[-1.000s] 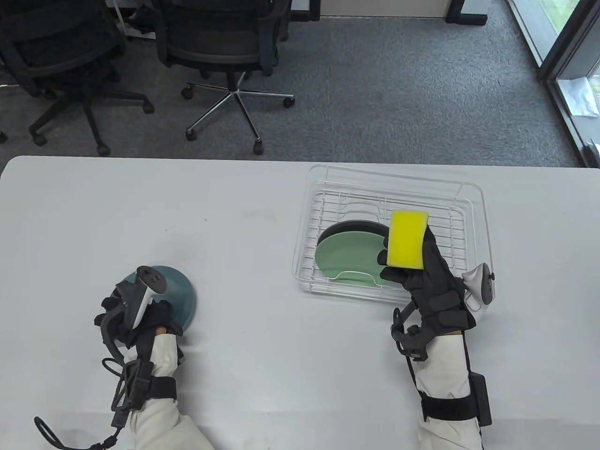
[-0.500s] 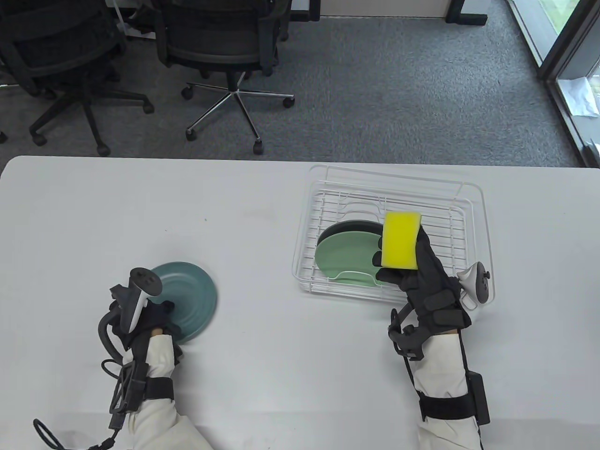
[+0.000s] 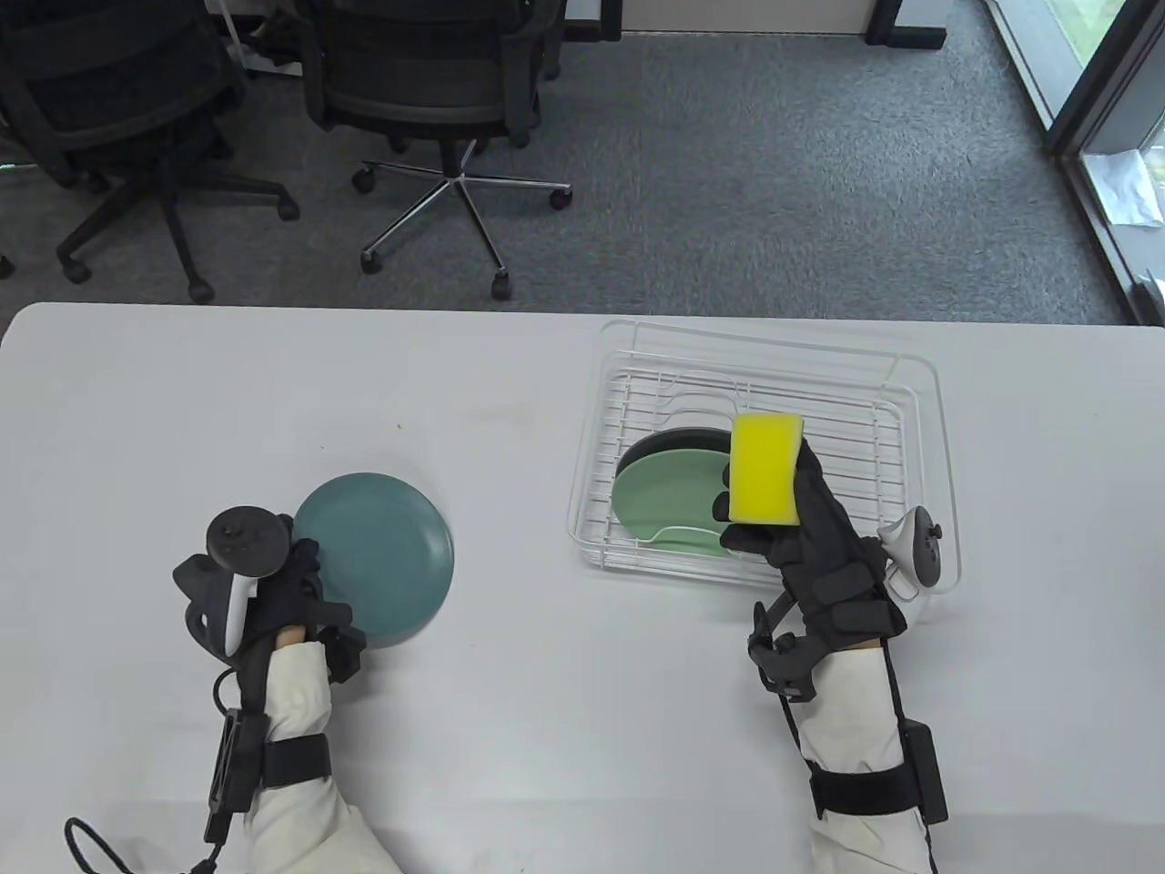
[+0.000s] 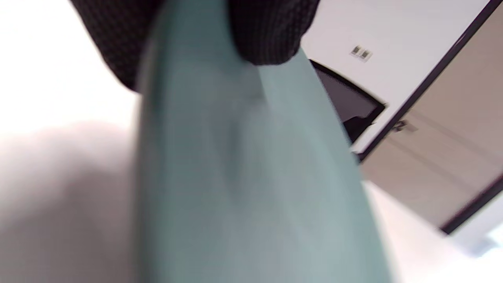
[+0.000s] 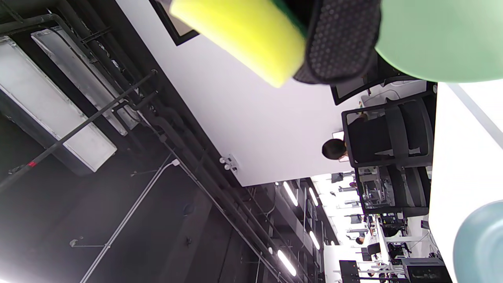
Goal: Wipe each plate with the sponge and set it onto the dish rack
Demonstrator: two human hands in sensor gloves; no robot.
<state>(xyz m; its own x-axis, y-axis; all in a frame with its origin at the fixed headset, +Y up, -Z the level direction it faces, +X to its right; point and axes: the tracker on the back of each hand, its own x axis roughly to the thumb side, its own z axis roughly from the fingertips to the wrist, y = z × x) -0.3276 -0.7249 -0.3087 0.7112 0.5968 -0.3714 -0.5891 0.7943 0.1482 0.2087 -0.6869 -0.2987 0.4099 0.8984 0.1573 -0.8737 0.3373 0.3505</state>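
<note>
- A teal plate (image 3: 378, 557) sits at the near left of the white bench (image 3: 510, 401), its face turned up toward the overhead camera; whether it rests flat or is lifted clear of the bench cannot be told.
- The left hand (image 3: 282, 592) grips the plate's near-left rim, and in the left wrist view dark gloved fingers (image 4: 267, 31) curl over the blurred teal edge from above.
- The right hand (image 3: 805, 537) pinches a yellow sponge (image 3: 766, 469) upright, thumb on one long side and fingers on the other, raised over the near edge of the dish rack.
- The white wire dish rack (image 3: 910, 364) stands on the right half of the bench, well apart from the teal plate.
- Inside the rack lie a pale green plate (image 3: 664, 501) and, partly under it on the far side, a dark plate (image 3: 683, 442).
- White sleeves (image 3: 856, 692) cover both forearms, with a tracker strapped to the back of each hand.
- Beyond the bench, black office chairs (image 3: 428, 82) stand on grey carpet.
</note>
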